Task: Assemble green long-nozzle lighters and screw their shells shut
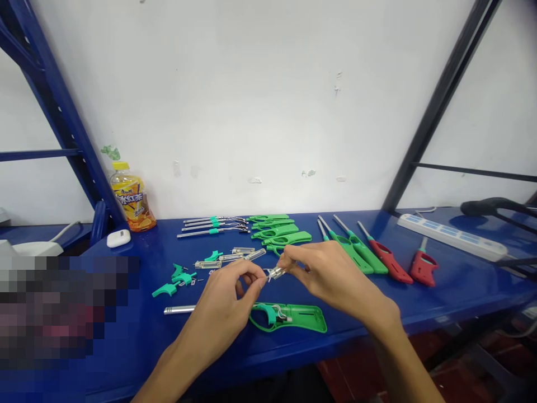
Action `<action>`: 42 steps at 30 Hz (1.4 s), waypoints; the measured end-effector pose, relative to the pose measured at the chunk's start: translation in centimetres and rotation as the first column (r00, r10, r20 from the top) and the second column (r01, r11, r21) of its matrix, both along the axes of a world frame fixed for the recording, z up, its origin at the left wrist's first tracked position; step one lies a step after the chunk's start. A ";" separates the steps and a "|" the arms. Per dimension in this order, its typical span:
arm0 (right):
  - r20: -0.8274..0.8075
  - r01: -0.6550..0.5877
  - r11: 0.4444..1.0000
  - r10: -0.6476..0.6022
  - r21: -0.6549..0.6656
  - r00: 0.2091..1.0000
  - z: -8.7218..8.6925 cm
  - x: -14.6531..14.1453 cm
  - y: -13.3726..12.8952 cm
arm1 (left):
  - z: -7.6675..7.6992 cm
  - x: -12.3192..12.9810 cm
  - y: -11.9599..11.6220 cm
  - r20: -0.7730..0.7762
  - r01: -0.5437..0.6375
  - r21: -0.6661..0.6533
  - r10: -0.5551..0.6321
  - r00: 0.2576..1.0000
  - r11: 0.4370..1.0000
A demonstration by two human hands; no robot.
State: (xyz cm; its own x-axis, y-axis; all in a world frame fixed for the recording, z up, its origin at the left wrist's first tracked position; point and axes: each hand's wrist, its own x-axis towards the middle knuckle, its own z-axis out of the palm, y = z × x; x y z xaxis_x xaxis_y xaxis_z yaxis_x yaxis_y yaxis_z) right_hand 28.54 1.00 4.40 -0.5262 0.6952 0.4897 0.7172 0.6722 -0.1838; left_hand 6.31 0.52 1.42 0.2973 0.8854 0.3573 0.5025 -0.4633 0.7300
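Observation:
Fingertips of my left hand [232, 288] pinch a small white piece at the near end of a clear lighter fuel tank [276, 272]. The tank is gripped between the thumb and fingers of my right hand [329, 274], which hide its far end. Below both hands lies an open green lighter handle half [308, 318], holding a teal trigger [272, 314] and white wires. Its metal tube [178, 309] sticks out to the left, partly behind my left wrist. More clear fuel tanks [208, 264] and loose teal triggers [165, 290] lie behind and left of my left hand.
Metal tubes with wires [201, 228] and green handle halves [289, 238] lie along the back. Right of them are green lighters [369, 254] and red lighters [390, 262]. A power strip [453, 238], drink bottle [132, 198] and white case [118, 239] stand near the sides.

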 end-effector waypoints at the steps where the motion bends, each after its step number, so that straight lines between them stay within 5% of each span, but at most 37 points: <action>1: -0.003 0.001 1.000 -0.001 0.002 1.000 0.0 0.0 0.0 | 0.0 0.0 0.0 0.005 -0.001 0.005 0.001 1.000 1.000; 28: -0.010 -0.011 0.999 0.012 0.030 1.000 0.0 0.0 0.0 | -0.2 0.1 0.0 0.035 -0.019 0.007 0.019 0.999 1.000; 42: -0.020 -0.014 0.997 0.012 -0.071 1.000 0.4 0.2 -0.3 | 0.3 -0.1 -0.2 0.005 0.012 -0.015 -0.012 1.000 1.000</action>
State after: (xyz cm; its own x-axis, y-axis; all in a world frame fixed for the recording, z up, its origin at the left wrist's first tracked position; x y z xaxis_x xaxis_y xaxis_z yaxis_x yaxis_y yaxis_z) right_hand 28.74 0.74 4.81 -0.5260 0.7219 0.4497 0.7041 0.6662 -0.2458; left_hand 6.19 0.27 1.70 0.3064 0.8870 0.3453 0.4928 -0.4582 0.7397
